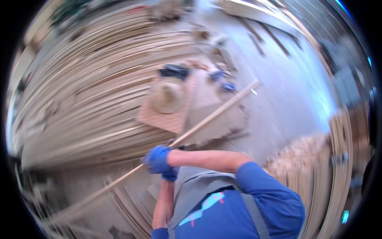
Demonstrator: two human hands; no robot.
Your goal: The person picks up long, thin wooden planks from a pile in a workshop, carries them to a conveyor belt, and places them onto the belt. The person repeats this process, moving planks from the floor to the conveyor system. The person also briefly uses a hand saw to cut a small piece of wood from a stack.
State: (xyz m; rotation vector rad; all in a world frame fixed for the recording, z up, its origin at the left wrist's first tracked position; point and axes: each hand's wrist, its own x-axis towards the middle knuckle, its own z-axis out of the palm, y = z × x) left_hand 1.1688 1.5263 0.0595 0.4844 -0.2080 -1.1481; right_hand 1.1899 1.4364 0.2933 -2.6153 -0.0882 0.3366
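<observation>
While the picture blurred, we gripped a long wooden strip [207, 119] with both gloved hands, right hand [158, 159] closed above left hand [171, 174].

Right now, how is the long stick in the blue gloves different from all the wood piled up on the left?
The long stick is a single thin piece, lifted and slanting across the view; the wood pile is many strips lying stacked together. The stick is gripped by the right hand and left hand; nobody touches the pile. Both are pale, long and narrow.
</observation>
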